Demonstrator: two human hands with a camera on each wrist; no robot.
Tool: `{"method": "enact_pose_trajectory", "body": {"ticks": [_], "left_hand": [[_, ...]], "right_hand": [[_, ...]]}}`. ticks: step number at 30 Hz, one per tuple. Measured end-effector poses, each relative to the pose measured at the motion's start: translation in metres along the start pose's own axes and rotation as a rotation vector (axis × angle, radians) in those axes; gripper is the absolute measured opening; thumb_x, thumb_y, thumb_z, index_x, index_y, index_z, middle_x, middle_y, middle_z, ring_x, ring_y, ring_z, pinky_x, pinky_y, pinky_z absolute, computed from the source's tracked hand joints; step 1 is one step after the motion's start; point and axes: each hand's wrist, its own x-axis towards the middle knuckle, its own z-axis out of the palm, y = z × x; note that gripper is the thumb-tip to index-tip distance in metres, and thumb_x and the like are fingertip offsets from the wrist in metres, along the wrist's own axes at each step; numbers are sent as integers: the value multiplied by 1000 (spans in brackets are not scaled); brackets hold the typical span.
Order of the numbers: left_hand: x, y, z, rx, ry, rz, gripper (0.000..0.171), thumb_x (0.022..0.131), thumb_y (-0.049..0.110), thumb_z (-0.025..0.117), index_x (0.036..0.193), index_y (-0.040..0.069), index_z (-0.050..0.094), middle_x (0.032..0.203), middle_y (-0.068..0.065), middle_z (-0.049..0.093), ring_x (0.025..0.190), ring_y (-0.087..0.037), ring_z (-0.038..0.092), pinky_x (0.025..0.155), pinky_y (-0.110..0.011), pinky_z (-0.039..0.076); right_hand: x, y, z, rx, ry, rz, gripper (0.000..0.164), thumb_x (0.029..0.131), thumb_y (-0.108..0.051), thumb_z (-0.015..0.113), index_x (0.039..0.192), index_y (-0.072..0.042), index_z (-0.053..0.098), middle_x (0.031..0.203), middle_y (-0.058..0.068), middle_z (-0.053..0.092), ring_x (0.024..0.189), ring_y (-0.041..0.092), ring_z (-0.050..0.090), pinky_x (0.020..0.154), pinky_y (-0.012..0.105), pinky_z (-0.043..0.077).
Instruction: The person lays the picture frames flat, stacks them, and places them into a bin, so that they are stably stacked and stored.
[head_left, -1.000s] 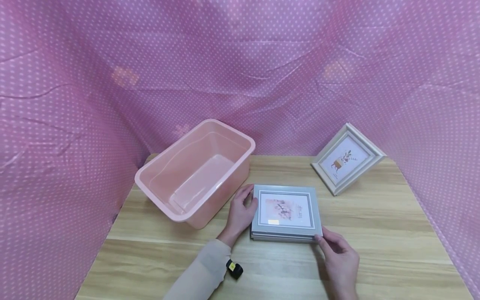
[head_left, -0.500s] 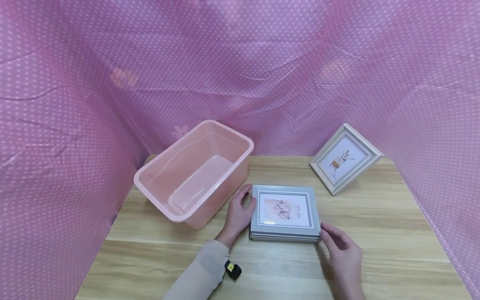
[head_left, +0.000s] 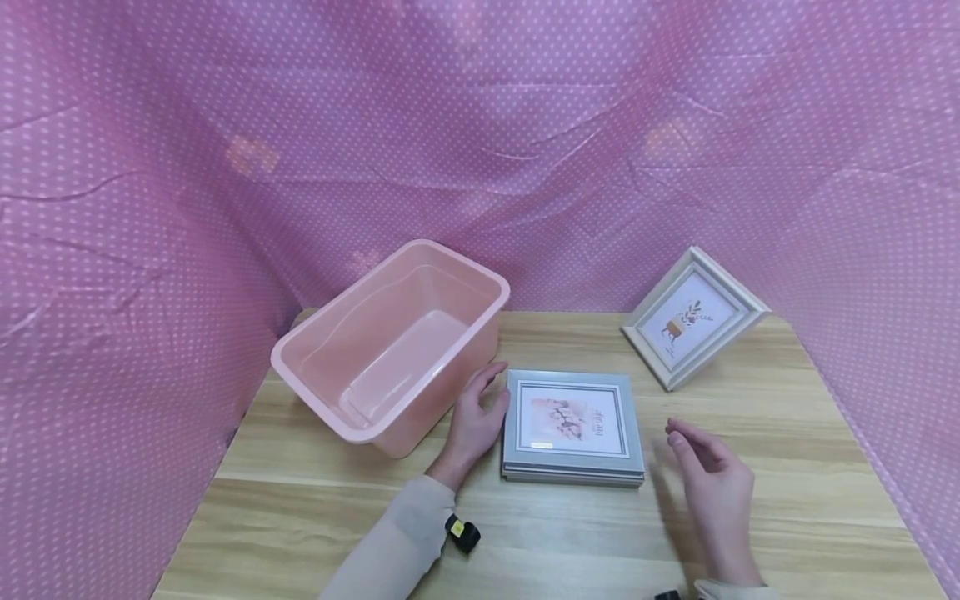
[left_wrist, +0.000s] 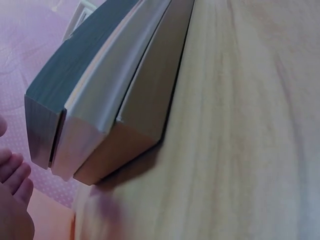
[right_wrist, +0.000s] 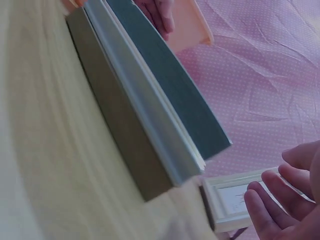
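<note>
A stack of picture frames (head_left: 568,423) lies flat on the wooden table, the top one blue-grey with a pink flower print. Three layers show in the left wrist view: a dark frame (left_wrist: 72,67), a silvery frame (left_wrist: 107,82) and a brown frame (left_wrist: 145,95) at the bottom. Just off the stack's left edge is my left hand (head_left: 476,421), fingers relaxed and a small gap beside the frames. To the right of the stack, my right hand (head_left: 716,492) hovers apart from it with loosely bent fingers, holding nothing.
A pink plastic bin (head_left: 390,350) stands at the back left, close beyond my left hand. At the back right a cream picture frame (head_left: 693,321) with a plant print stands tilted. Pink dotted cloth (head_left: 480,150) hangs behind the table (head_left: 810,492).
My right hand has let go of the stack's near right corner and moved away to the right. The left hand has drawn slightly back from the left edge. The stack stays put.
</note>
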Motion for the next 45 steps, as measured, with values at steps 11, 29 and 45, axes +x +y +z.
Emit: {"method": "enact_pose_trajectory", "body": {"ticks": [11, 29, 45], "left_hand": [[5, 17, -3, -37, -33, -15, 45, 102, 7, 66, 147, 8, 64, 150, -12, 66, 143, -36, 60, 126, -54, 46], [16, 41, 1, -17, -189, -71, 47, 106, 13, 62, 153, 15, 59, 155, -3, 63, 150, -28, 53, 131, -53, 39], [24, 51, 12, -18, -246, -4, 48, 105, 16, 62, 153, 12, 58, 157, -7, 61, 149, -30, 54, 129, -48, 42]], "right_hand": [[25, -15, -13, 29, 31, -29, 34, 99, -9, 78, 131, 3, 73, 106, -24, 80, 98, -9, 75, 92, 3, 55], [63, -38, -22, -69, 83, -93, 32, 101, -14, 76, 131, -1, 75, 105, -26, 77, 94, -10, 72, 85, 2, 56], [96, -52, -32, -135, 132, 41, 39, 102, -27, 75, 140, -16, 72, 129, -14, 77, 99, -11, 67, 80, 0, 52]]}}
